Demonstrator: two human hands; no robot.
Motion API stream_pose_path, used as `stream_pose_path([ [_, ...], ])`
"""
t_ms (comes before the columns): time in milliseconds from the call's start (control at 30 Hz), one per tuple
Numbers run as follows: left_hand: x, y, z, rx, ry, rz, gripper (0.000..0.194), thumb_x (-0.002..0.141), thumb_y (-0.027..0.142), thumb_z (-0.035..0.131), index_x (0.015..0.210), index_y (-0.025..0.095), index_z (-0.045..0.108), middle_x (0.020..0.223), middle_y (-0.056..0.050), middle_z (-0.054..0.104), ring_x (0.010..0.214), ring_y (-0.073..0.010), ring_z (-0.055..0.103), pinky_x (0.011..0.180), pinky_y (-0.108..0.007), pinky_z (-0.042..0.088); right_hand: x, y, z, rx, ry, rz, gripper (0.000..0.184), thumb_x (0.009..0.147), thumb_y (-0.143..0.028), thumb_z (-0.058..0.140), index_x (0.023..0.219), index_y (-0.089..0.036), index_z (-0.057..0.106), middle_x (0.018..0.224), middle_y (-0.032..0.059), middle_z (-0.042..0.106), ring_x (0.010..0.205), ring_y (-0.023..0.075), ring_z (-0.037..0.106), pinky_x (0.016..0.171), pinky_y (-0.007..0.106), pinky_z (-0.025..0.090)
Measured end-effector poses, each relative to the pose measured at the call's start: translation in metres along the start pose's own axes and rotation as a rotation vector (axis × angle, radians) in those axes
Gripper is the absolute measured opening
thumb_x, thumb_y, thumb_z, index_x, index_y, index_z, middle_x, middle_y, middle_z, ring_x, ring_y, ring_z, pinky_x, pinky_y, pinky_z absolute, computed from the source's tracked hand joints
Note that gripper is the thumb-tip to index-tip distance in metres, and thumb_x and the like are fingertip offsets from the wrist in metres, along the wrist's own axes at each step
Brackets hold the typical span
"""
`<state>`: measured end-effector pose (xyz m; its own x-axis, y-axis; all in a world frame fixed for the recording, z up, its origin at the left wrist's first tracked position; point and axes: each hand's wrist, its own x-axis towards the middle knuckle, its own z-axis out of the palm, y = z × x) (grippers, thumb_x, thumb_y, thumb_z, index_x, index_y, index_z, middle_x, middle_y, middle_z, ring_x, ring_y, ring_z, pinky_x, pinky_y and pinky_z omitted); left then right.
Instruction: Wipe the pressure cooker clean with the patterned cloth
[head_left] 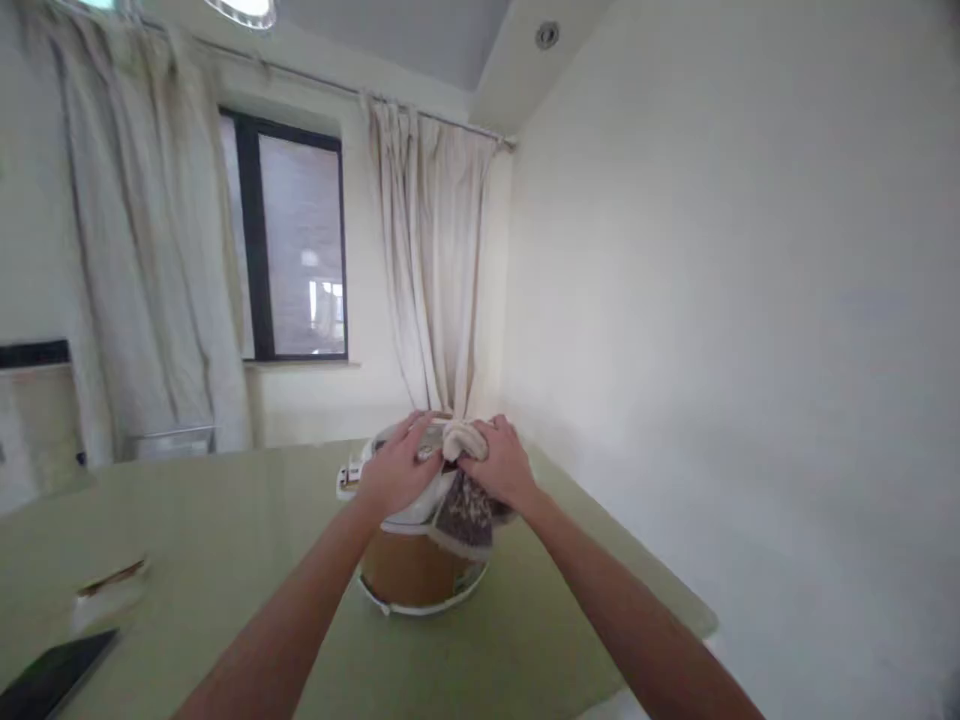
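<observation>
A rounded appliance that looks like a rice cooker (pixel 411 570), with a white lid and a brown lower body, stands upright on the pale green table (pixel 247 560). On the left side of its lid rests my left hand (pixel 399 470), fingers stretched out and thumb apart. My right hand (pixel 504 462) is closed around a bunched cloth (pixel 465 512) at the top right of the lid. The cloth is white and dark grey with a pattern, and its lower part hangs over the cooker's side. Much of the lid is hidden behind my hands and the cloth.
At the table's left lie a dark flat device (pixel 56 675) and a small whitish item (pixel 111 592), blurred. A white wall (pixel 712 350) runs along the right. Behind the table are curtains (pixel 431 250) and a dark-framed window (pixel 300 240).
</observation>
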<state>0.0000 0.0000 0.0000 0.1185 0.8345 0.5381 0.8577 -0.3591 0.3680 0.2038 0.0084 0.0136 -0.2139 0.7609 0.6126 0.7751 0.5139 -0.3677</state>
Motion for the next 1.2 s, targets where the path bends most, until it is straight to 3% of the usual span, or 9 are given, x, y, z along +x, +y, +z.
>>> stream_pose_path([
  [133, 0.001, -0.002, 0.003, 0.018, 0.014, 0.004, 0.066, 0.099, 0.048, 0.050, 0.161, 0.027, 0.042, 0.172, -0.005, 0.037, 0.150, -0.0301, 0.049, 0.123, -0.048, 0.043, -0.012, 0.010, 0.007, 0.036, 0.038, -0.091, 0.045, 0.078, -0.041, 0.084, 0.118, -0.026, 0.072, 0.116, 0.0074, 0.059, 0.109, 0.0267, 0.054, 0.098, 0.037, 0.045],
  [333, -0.001, 0.001, 0.003, 0.066, 0.045, -0.001, 0.066, 0.099, 0.046, 0.052, 0.161, 0.028, 0.042, 0.171, -0.006, 0.039, 0.146, -0.0301, 0.053, 0.122, -0.046, 0.044, 0.053, 0.038, 0.019, 0.066, -0.016, 0.198, 0.033, 0.088, -0.044, 0.074, 0.114, -0.024, 0.074, 0.104, 0.0053, 0.066, 0.096, 0.0225, 0.061, 0.084, 0.031, 0.045],
  [467, -0.001, 0.001, 0.003, 0.053, 0.068, 0.000, 0.063, 0.100, 0.044, 0.051, 0.159, 0.026, 0.046, 0.170, -0.007, 0.041, 0.145, -0.0296, 0.055, 0.120, -0.046, 0.046, 0.072, 0.041, 0.022, 0.062, -0.073, 0.243, 0.035, 0.089, -0.045, 0.072, 0.118, -0.024, 0.074, 0.104, 0.0050, 0.068, 0.097, 0.0226, 0.063, 0.083, 0.030, 0.046],
  [600, -0.001, 0.000, 0.003, 0.049, 0.082, 0.011, 0.062, 0.099, 0.044, 0.051, 0.158, 0.025, 0.047, 0.169, -0.007, 0.042, 0.145, -0.0298, 0.055, 0.120, -0.046, 0.046, 0.041, 0.031, 0.020, -0.018, 0.006, 0.166, 0.039, 0.088, -0.047, 0.073, 0.120, -0.025, 0.073, 0.112, 0.0082, 0.062, 0.103, 0.0253, 0.060, 0.091, 0.035, 0.046],
  [733, 0.000, -0.003, 0.005, 0.054, 0.073, 0.020, 0.064, 0.099, 0.045, 0.049, 0.160, 0.026, 0.045, 0.171, -0.007, 0.040, 0.145, -0.0304, 0.054, 0.120, -0.046, 0.046, -0.009, 0.012, 0.012, -0.024, 0.064, -0.038, 0.045, 0.081, -0.047, 0.080, 0.121, -0.029, 0.072, 0.118, 0.0079, 0.057, 0.109, 0.0267, 0.054, 0.098, 0.038, 0.045],
  [833, 0.000, -0.004, 0.006, 0.064, 0.079, 0.029, 0.063, 0.099, 0.044, 0.049, 0.160, 0.027, 0.045, 0.170, -0.006, 0.040, 0.146, -0.0297, 0.053, 0.119, -0.045, 0.046, -0.024, 0.006, 0.007, -0.029, 0.074, -0.147, 0.049, 0.076, -0.047, 0.085, 0.120, -0.029, 0.072, 0.120, 0.0079, 0.056, 0.112, 0.0274, 0.052, 0.102, 0.038, 0.044],
  [933, 0.000, -0.004, 0.006, 0.079, 0.079, 0.031, 0.064, 0.100, 0.046, 0.048, 0.160, 0.026, 0.044, 0.171, -0.006, 0.040, 0.146, -0.0304, 0.054, 0.120, -0.046, 0.046, -0.007, 0.016, 0.008, 0.011, 0.048, -0.076, 0.041, 0.080, -0.044, 0.081, 0.116, -0.028, 0.072, 0.112, 0.0062, 0.058, 0.105, 0.0249, 0.056, 0.095, 0.035, 0.046],
  [1100, 0.000, -0.003, 0.005, 0.113, 0.068, 0.012, 0.064, 0.100, 0.047, 0.047, 0.161, 0.027, 0.044, 0.171, -0.006, 0.040, 0.141, -0.0320, 0.059, 0.117, -0.048, 0.049, 0.051, 0.046, 0.023, 0.071, -0.004, 0.144, 0.033, 0.087, -0.047, 0.074, 0.112, -0.025, 0.074, 0.101, 0.0051, 0.064, 0.095, 0.0232, 0.062, 0.085, 0.032, 0.047],
  [1200, -0.001, -0.003, 0.005, 0.119, 0.092, 0.028, 0.063, 0.100, 0.047, 0.048, 0.160, 0.028, 0.045, 0.170, -0.006, 0.042, 0.142, -0.0308, 0.058, 0.117, -0.046, 0.049, 0.072, 0.056, 0.029, 0.134, -0.046, 0.216, 0.032, 0.089, -0.047, 0.071, 0.111, -0.025, 0.075, 0.098, 0.0042, 0.068, 0.093, 0.0227, 0.064, 0.081, 0.030, 0.047],
])
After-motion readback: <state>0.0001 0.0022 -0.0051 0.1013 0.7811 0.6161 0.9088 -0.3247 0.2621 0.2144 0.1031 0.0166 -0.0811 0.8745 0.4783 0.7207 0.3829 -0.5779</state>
